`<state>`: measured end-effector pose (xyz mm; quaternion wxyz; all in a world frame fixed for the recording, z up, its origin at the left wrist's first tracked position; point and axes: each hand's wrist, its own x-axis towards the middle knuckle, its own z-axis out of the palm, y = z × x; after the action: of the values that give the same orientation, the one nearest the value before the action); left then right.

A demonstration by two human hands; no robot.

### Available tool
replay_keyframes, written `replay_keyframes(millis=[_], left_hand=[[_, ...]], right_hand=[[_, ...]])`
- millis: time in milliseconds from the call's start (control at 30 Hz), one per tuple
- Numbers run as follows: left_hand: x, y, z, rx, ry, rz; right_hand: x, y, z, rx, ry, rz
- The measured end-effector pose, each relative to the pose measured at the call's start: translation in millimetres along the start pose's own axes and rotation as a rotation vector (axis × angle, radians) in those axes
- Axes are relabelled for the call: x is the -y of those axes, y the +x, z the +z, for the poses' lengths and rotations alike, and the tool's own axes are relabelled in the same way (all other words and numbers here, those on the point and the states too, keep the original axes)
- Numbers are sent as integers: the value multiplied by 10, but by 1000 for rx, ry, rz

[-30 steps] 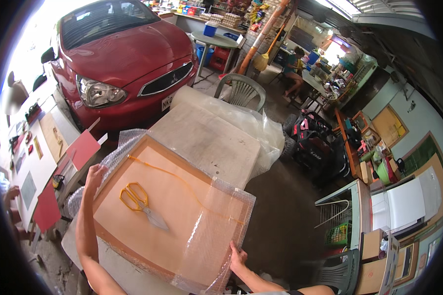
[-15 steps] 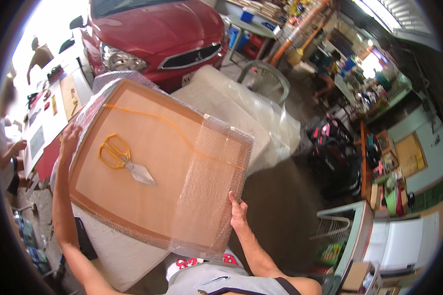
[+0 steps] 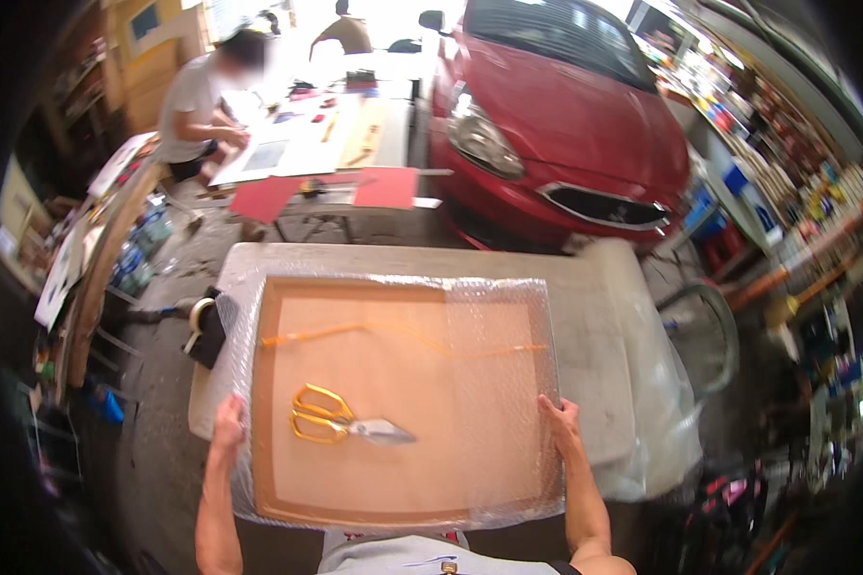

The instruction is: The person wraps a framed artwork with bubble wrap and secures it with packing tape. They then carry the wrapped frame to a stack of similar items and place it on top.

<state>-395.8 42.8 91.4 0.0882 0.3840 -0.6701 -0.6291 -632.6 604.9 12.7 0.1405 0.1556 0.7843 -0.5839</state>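
A flat framed panel [image 3: 470, 422], wrapped in clear bubble wrap [image 3: 556, 335], lies in front of me with its brown back up. An orange cord [image 3: 331, 332] runs across its far part. On top lie scissors [image 3: 379, 431] with yellow handles, blades pointing right. My left hand [image 3: 228, 424] is closed round the panel's left edge. My right hand [image 3: 562, 422] grips the right edge, thumb on top and the other fingers mostly hidden. The panel rests at least partly over a pale table [image 3: 594, 364], its near edge close to my body.
Clear plastic sheeting [image 3: 662, 412] hangs over the table's right end. A tape roll [image 3: 201, 316] on a black holder is at its left. Beyond stand a red car [image 3: 566, 125] and a white worktable [image 3: 297, 144], where a person [image 3: 187, 115] works. A green chair [image 3: 724, 335] stands at right.
The panel has turned and now lies squarely before me, with the scissors still on it. My left hand has come from the far left corner to the left edge. My view has swung left.
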Motion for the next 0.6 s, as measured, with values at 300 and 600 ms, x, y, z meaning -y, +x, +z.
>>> replay_keyframes(millis=[300, 600], left_hand=[[730, -1417, 380, -324, -198, -142], [1415, -1767, 1072, -557, -394, -104]], right_hand=[[722, 1414, 762, 282, -470, -130], [1578, 2150, 2373, 490, -698, -450]])
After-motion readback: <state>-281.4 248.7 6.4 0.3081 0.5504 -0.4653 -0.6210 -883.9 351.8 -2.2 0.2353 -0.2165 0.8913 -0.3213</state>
